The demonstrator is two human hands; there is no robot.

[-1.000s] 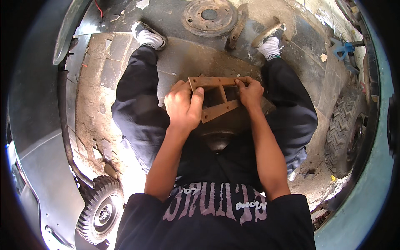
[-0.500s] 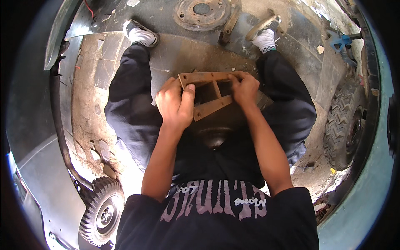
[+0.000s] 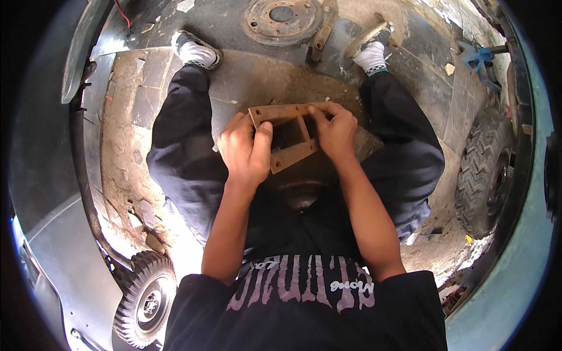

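A rusty brown metal bracket [image 3: 291, 153] is held tilted over my lap. It has two flanges with bolt holes, joined by a crossbar, and a dark hollow between them. My left hand [image 3: 243, 146] is closed round its left end, thumb on the near side. My right hand [image 3: 336, 130] is closed against the far flange at the right, its fingertips on the metal. Whether a small thing lies under those fingers is hidden. Below the bracket, a dark rounded surface [image 3: 301, 196] shows between my thighs.
A rusty wheel rim [image 3: 266, 34] and a metal bar [image 3: 322, 38] lie on the tiled floor beyond my feet. A knobby tire [image 3: 483, 175] stands at right, below a blue tool [image 3: 483, 61]. Another wheel [image 3: 146, 301] stands at lower left beside a dark vehicle panel [image 3: 44, 164].
My right hand has slid left along the bracket's far flange. The bracket has shifted slightly, while my left hand keeps its grip on the left end.
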